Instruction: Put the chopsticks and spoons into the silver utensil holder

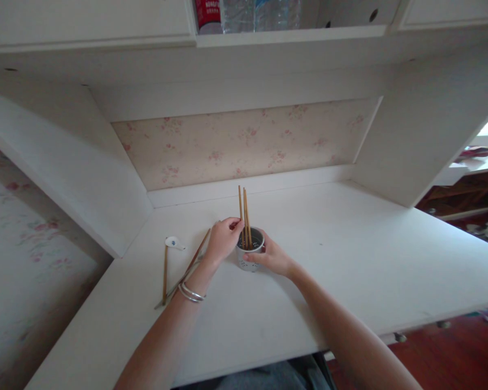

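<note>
Stick (165, 275) & spoon (172, 242) lay at L, other utensils (199, 249) part-hidden under L forearm (166, 330). L hand (223, 238) pinched a chopstick (240, 201) in cup (247, 262) on desk (370, 254), lower tip unclear; R hand (275, 257) held cup's R side, some fingers hidden.

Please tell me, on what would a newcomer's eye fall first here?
Probably on the upright chopsticks in the pale cup, near the middle of the white desk: the right-hand grip holds the cup's side, and the left-hand grip seems to pinch one chopstick. Next might come the white spoon farther left, and the red package on the open shelf above.
</note>
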A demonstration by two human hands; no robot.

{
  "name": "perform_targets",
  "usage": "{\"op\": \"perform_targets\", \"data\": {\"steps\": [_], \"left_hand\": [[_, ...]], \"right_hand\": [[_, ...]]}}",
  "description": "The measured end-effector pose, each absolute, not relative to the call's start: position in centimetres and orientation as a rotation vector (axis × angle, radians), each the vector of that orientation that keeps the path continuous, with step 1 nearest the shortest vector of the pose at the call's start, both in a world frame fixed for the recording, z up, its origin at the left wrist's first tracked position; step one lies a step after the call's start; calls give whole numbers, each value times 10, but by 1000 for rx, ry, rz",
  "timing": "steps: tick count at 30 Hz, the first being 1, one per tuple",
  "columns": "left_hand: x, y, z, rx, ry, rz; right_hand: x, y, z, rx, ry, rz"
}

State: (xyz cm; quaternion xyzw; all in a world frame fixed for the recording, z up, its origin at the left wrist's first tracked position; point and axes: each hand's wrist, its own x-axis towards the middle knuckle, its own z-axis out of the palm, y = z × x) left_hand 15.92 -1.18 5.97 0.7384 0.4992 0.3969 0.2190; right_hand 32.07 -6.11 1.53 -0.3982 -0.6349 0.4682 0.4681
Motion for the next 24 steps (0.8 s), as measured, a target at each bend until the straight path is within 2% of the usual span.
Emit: {"op": "perform_targets", "data": {"steps": [24], "left_hand": [[166,0,80,1923,1234,919]], "right_hand": [[322,-59,11,-980,-1556,1151]]}}
